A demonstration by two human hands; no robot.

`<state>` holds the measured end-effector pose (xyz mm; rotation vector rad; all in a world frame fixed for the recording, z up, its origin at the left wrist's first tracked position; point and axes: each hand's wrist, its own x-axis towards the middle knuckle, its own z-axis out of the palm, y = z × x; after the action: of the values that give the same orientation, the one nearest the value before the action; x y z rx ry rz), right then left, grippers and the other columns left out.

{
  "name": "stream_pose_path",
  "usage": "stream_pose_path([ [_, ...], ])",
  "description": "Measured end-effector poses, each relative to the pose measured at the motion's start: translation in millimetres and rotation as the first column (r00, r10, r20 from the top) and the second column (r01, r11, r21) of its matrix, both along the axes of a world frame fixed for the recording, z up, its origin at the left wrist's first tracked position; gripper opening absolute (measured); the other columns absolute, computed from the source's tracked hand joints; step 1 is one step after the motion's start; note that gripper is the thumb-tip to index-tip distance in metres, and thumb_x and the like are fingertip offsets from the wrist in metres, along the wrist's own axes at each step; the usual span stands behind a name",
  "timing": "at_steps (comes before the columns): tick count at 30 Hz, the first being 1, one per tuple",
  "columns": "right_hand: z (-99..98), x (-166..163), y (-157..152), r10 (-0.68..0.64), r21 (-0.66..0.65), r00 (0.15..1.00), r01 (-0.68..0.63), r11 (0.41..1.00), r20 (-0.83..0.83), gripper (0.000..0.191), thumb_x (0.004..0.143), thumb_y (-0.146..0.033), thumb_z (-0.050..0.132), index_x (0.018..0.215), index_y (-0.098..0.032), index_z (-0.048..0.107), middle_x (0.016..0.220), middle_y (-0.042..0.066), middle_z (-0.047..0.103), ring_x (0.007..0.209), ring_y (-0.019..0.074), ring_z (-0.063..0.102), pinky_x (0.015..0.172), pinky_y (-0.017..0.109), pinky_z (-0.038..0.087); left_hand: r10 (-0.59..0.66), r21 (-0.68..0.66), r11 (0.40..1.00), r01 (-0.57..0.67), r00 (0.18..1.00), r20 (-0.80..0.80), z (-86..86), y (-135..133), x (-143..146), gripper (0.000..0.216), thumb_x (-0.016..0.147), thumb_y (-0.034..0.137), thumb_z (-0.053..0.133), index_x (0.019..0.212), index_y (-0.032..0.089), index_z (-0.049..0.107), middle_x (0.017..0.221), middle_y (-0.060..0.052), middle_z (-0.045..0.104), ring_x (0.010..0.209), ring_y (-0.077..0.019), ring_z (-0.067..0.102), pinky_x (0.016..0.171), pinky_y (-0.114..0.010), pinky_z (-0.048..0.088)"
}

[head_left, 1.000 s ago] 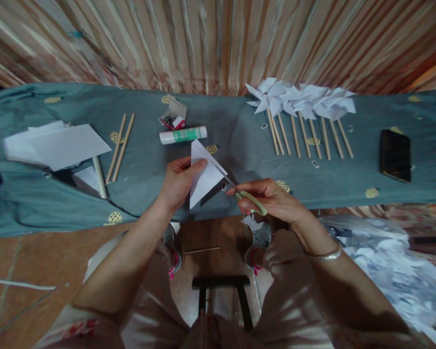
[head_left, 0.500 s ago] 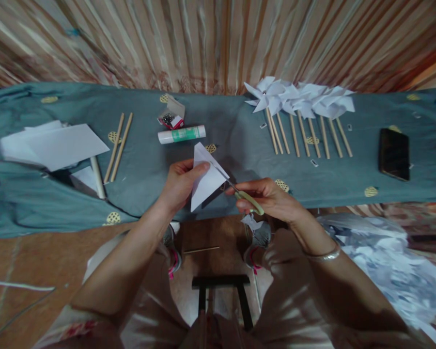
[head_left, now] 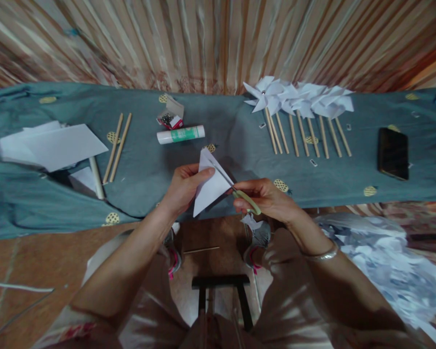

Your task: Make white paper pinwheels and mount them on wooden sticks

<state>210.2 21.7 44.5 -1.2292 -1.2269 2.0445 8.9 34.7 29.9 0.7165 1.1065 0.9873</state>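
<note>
My left hand (head_left: 185, 190) pinches a folded white paper triangle (head_left: 211, 190), thumb on top, just above the table's front edge. In my right hand (head_left: 263, 198) is a pair of scissors (head_left: 247, 199) with pale green handles. Their blades lie along the paper's upper right edge and appear closed or nearly so. Behind the paper rest a white and green glue stick (head_left: 180, 134) and a small opened box of pins (head_left: 170, 116). Several white paper pinwheels (head_left: 272, 94) on wooden sticks stand in a row at the back right.
Paper sheets (head_left: 61, 145) and two wooden sticks (head_left: 120, 148) lie on the left of the cloth-covered table (head_left: 232, 116). A dark phone (head_left: 393, 153) is at the right. Below it sits a bag of white paper pieces (head_left: 392, 266). A small stool (head_left: 221, 281) stands between my legs.
The paper has shifted slightly right and toward me with my left hand. The scissor blades have come further up along its edge and closed more.
</note>
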Motion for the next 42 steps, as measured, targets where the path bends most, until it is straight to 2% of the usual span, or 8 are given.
stream_pose_path([
  [8,1.8,-3,0,-0.012,-0.019,1.000,0.012,1.000,0.000,0.045,0.053,-0.046,0.090,0.078,-0.015,0.069,0.057,-0.008,0.058,0.049,0.0049,0.051,0.048,0.019,0.045,-0.023,-0.043,0.999,0.024,1.000,0.017,-0.6,-2,2,0.030,0.057,0.039,0.085,0.072,0.015,0.074,0.064,-0.003,0.071,0.052,-0.0138,0.060,0.048,-0.023,0.044],
  [18,1.5,-5,1,0.012,0.082,1.000,-0.012,0.997,-0.001,0.046,0.058,-0.056,0.085,0.068,-0.016,0.065,0.059,-0.005,0.061,0.051,0.0049,0.051,0.048,0.018,0.041,-0.084,-0.068,0.994,0.087,0.995,0.047,-0.8,-5,9,0.031,0.056,0.040,0.085,0.068,0.013,0.073,0.063,-0.004,0.071,0.051,-0.0137,0.059,0.050,-0.024,0.043],
  [29,0.2,-4,0,-0.013,0.075,1.000,0.011,0.997,0.018,0.039,0.058,-0.046,0.088,0.068,-0.017,0.064,0.058,-0.005,0.061,0.052,0.0067,0.053,0.049,0.019,0.042,-0.149,-0.049,0.987,0.154,0.984,0.096,-5.2,-9,13,0.029,0.062,0.039,0.083,0.070,0.013,0.075,0.065,-0.007,0.072,0.052,-0.0150,0.061,0.051,-0.025,0.045],
  [34,-5.9,-3,1,-0.033,0.083,0.999,0.030,0.996,0.035,0.045,0.056,-0.053,0.087,0.071,-0.017,0.064,0.057,-0.004,0.060,0.050,0.0078,0.053,0.049,0.021,0.043,-0.142,-0.056,0.987,0.148,0.985,0.099,-4.2,-9,14,0.027,0.063,0.038,0.082,0.070,0.013,0.075,0.066,-0.006,0.072,0.053,-0.0148,0.061,0.052,-0.025,0.045],
  [37,-11.0,5,7,-0.062,0.202,0.991,0.037,0.979,0.122,0.053,0.062,-0.063,0.080,0.084,-0.016,0.067,0.061,-0.002,0.063,0.052,0.0101,0.055,0.051,0.023,0.044,-0.106,-0.046,0.993,0.110,0.991,0.086,-4.2,-6,13,0.027,0.062,0.038,0.083,0.070,0.013,0.075,0.065,-0.005,0.072,0.053,-0.0144,0.060,0.053,-0.025,0.045],
  [39,-12.8,12,12,-0.154,0.396,0.940,0.022,0.918,0.305,0.055,0.069,-0.063,0.074,0.095,-0.015,0.069,0.063,0.000,0.064,0.054,0.0123,0.057,0.054,0.025,0.044,-0.037,-0.018,0.999,0.038,0.997,0.061,-5.2,-4,11,0.028,0.061,0.038,0.084,0.071,0.014,0.075,0.066,-0.004,0.072,0.053,-0.0133,0.059,0.053,-0.025,0.044],
  [40,-12.9,16,14,-0.240,0.508,0.864,-0.020,0.861,0.442,0.051,0.073,-0.058,0.073,0.100,-0.015,0.068,0.064,0.000,0.065,0.056,0.0139,0.059,0.056,0.026,0.044,0.004,-0.002,1.000,-0.004,0.999,0.051,-5.9,-3,10,0.029,0.060,0.038,0.084,0.073,0.014,0.075,0.067,-0.003,0.072,0.053,-0.0131,0.058,0.053,-0.024,0.044],
  [42,-11.1,20,17,-0.409,0.635,0.627,-0.182,0.751,0.663,0.045,0.080,-0.044,0.071,0.111,-0.012,0.065,0.071,0.004,0.069,0.064,0.0190,0.064,0.062,0.029,0.045,0.069,0.021,0.997,-0.070,0.997,0.045,-7.3,0,7,0.031,0.060,0.039,0.085,0.077,0.015,0.076,0.069,-0.003,0.072,0.057,-0.0135,0.059,0.055,-0.024,0.045],
])
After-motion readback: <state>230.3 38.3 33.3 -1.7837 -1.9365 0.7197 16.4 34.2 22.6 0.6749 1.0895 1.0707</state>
